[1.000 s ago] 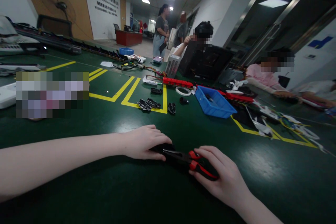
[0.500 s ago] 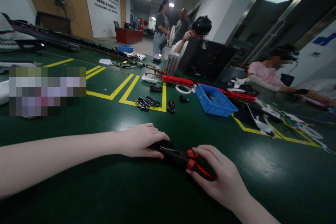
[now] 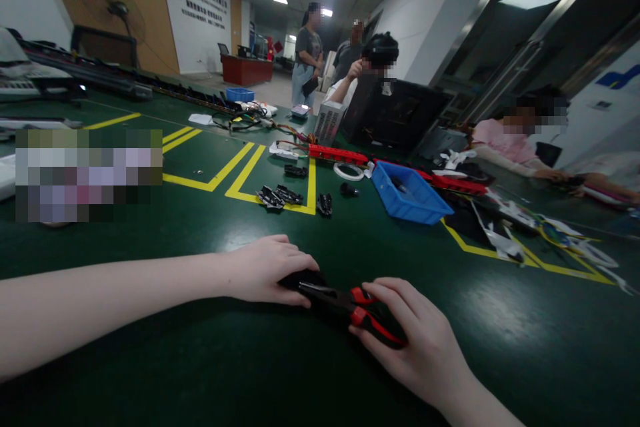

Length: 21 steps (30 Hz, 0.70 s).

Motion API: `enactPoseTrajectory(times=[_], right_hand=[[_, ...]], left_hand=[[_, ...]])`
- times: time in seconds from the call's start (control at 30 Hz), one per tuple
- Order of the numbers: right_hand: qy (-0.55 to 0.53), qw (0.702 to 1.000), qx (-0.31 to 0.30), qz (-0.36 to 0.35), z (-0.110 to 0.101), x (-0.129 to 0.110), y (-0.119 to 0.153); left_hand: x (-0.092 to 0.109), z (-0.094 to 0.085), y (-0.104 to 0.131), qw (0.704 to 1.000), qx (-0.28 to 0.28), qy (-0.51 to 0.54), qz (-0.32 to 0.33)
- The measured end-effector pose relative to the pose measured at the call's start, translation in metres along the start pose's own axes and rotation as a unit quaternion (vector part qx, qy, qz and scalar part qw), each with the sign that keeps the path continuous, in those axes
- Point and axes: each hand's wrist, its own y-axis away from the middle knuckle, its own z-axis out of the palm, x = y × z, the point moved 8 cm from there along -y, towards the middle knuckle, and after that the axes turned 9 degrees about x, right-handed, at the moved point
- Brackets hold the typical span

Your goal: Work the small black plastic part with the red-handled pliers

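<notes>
a pair of red-and-black long-nose pliers (image 3: 341, 300) is held in the right hand (image 3: 420, 330), the fingers curled about the handles, and the nose is laid against a small black part (image 3: 299, 279) that is pinched between the thumb and fingers of the left hand (image 3: 265, 270). both are held at the near part of the green table (image 3: 200, 360); whether the black part is clamped by the tips cannot be told. beyond the right hand, an open blue plastic tray (image 3: 420, 213) is set at a slant; a dark object (image 3: 399, 183), too blurred to be named, is contained in it, and the blue floor is seen around it. to the left of the tray, a white ring (image 3: 349, 172) and a small dark rounded piece (image 3: 349, 191) are placed. black clip-like pieces (image 3: 289, 195) are scattered at a yellow tape outline (image 3: 313, 181), one just outside its right line. a red strip (image 3: 337, 154) is stretched behind the ring. farther off, a second blue tray (image 3: 240, 95) is seen; its contents cannot be made out.
</notes>
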Motion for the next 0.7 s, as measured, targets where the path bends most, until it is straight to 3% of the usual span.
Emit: enactPoseTrajectory(times=[0.23,0.7], right_hand=[[0.029,0.999,0.027,-0.016,-0.007,0.002,0.001],[-0.003,0.999,0.021,0.030,-0.008,0.018,0.004]], left_hand=[[0.003,0.000,-0.001,1.000,-0.007,-0.001,0.012],[0.003,-0.003,-0.001,1.000,-0.008,0.001,0.009]])
